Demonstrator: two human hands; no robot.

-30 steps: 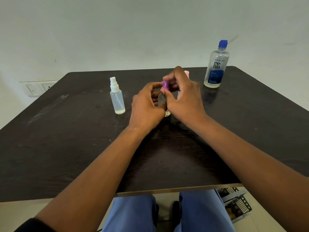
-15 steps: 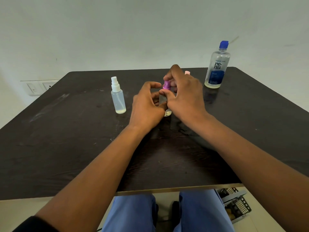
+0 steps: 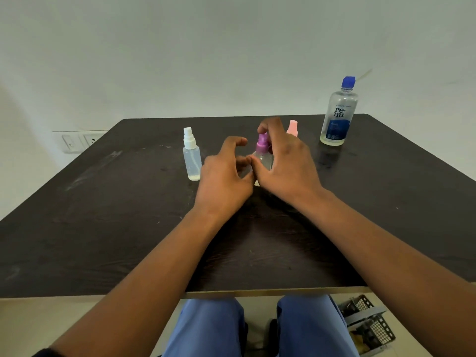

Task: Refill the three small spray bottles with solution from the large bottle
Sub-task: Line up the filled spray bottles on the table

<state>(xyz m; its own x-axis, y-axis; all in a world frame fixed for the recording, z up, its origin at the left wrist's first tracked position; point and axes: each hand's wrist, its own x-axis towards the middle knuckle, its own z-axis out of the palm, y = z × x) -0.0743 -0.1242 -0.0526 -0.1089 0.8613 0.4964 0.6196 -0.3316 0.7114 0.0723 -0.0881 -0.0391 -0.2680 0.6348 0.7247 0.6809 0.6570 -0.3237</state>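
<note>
since the earlier frame both hands have loosened around the purple-topped bottle: the left hand (image 3: 226,173) has drawn back from it and the right hand (image 3: 283,161) has dropped lower, so the purple spray head (image 3: 263,143) and the clear shoulder of the purple spray bottle (image 3: 262,158) now show, and the pink one behind is uncovered. right thumb and curled fingers wrap the sides of that bottle, with the index finger arched over its purple top; the bottle stands upright on the table (image 3: 103,228), near the middle and somewhat toward the far edge. left hand sits just beside it with fingers loosely curled and spread, holding nothing; whether its fingertips touch the bottle cannot be told. behind the right hand, the pink spray bottle (image 3: 292,128) shows only its cap. to the left, apart from the hands, the white spray bottle (image 3: 192,157) stands upright with a little liquid at its bottom. near the far right corner the large bottle (image 3: 338,114) stands upright, blue cap on, with liquid low inside. beyond the far left corner a wall socket (image 3: 77,141) is on the wall. below the near edge are blue trousers (image 3: 211,328) and a wire basket (image 3: 368,323) on the floor.
</note>
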